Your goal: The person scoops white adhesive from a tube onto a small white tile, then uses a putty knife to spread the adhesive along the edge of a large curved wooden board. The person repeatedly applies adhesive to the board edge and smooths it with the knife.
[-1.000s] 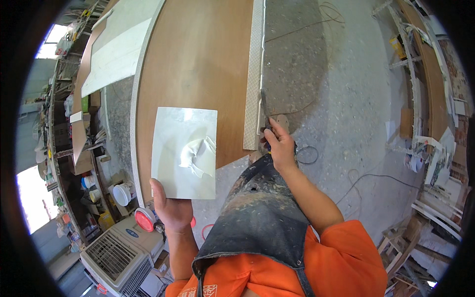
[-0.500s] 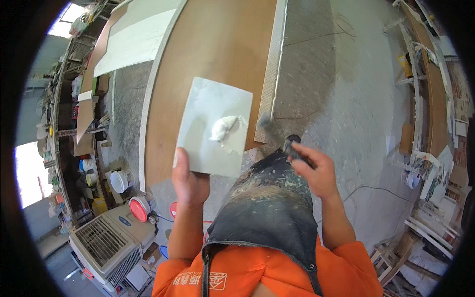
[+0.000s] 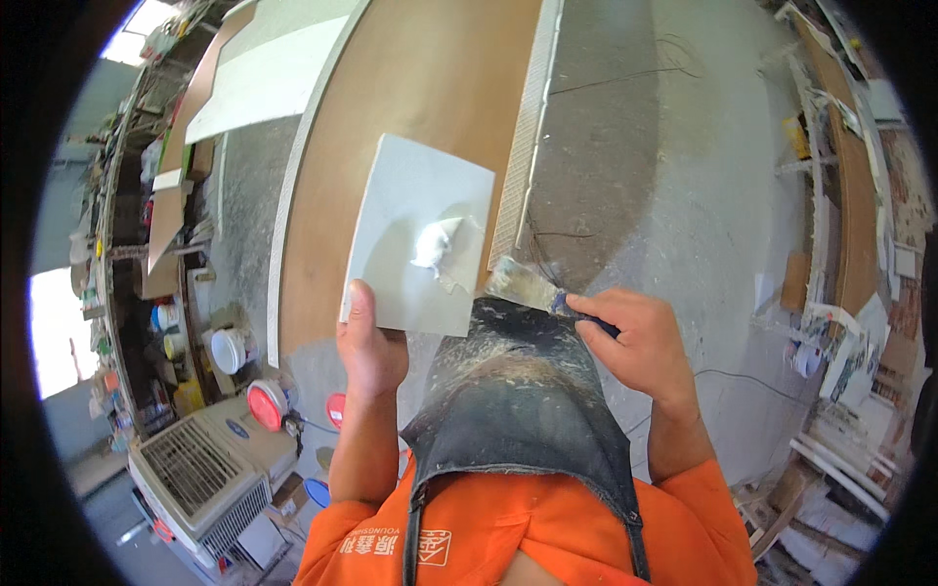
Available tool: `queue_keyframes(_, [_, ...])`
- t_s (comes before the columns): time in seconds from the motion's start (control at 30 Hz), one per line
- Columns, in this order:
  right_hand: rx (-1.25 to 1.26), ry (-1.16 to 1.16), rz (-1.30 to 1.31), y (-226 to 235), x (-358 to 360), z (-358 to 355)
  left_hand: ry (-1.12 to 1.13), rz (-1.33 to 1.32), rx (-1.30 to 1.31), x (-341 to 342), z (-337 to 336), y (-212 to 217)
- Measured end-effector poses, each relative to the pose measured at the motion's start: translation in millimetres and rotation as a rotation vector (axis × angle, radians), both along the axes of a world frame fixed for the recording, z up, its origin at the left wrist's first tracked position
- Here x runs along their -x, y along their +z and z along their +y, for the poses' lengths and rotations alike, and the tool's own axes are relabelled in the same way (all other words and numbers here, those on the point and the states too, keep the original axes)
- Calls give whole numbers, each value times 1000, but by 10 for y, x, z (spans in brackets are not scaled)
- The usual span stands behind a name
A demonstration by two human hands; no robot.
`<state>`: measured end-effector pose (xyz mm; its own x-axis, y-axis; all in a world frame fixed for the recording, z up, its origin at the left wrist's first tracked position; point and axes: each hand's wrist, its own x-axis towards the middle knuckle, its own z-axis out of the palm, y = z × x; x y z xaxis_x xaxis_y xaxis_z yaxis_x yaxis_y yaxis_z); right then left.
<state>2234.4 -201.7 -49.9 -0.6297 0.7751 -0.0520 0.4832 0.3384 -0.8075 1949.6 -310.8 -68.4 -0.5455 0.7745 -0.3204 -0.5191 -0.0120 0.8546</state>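
Observation:
My left hand (image 3: 369,342) grips a flat pale-grey board (image 3: 401,283) by its lower left corner, thumb on top and fingers beneath. On the board's right half lies a lump of white paste (image 3: 432,242), with a thin smear beside it. My right hand (image 3: 635,337) is closed around the dark handle of a putty knife (image 3: 528,287). Its wide, paste-stained blade points left and reaches close to the board's right edge. Behind the board stretches a long brown panel (image 3: 430,68) with pale strips along both sides.
A beige air cooler (image 3: 200,474) stands at the lower left, near white buckets (image 3: 233,350) and a red-lidded tub (image 3: 266,404). Cluttered shelves (image 3: 122,254) line the left side. More racks and boards (image 3: 845,195) run along the right. A thin cable (image 3: 752,376) crosses the grey floor.
The putty knife has swung up, its blade now showing flat beside the board. My right hand has shifted slightly right and the board has risen a little.

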Motion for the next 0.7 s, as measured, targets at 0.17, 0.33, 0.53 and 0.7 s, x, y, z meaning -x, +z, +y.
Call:
queue_keyframes(0.17, [757, -454, 335, -555, -64, -417, -42, -86, -23, 272, 118, 63])
queue_keyframes(0.33, [973, -705, 712, -1090, 214, -897, -177, -95, 2, 598, 73, 44])
queue_keyframes(0.53, [815, -794, 664, -1344, 581, -1065, -276, -116, 63, 839, -62, -7])
queue_keyframes(0.7, [702, -813, 547, -1472, 723, -1167, -305, -117, 50, 938, -131, -52])
